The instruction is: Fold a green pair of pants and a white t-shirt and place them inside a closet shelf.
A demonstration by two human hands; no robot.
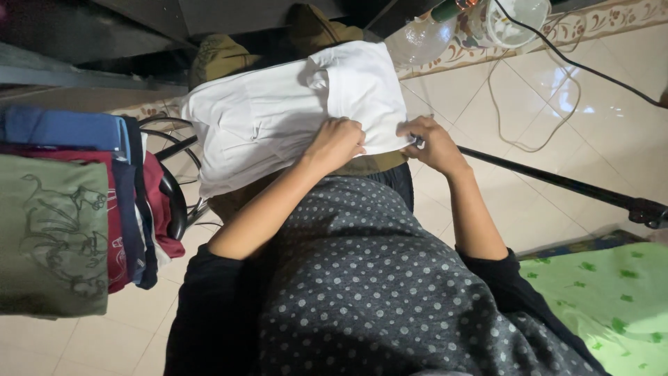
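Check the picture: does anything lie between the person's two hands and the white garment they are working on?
Nothing visible does. The left hand rests directly on the white garment, and the right hand grips its near edge.

A white folded garment [278, 115] lies flat (slightly creased) on the person's lap.

A home: glossy tiled floor [612, 104], a stack of folded clothes [69, 209] at left, a green bedsheet [612, 299] near right.

pale tiled floor [612, 111] carries a white cord [502, 111] and black pole [557, 182].
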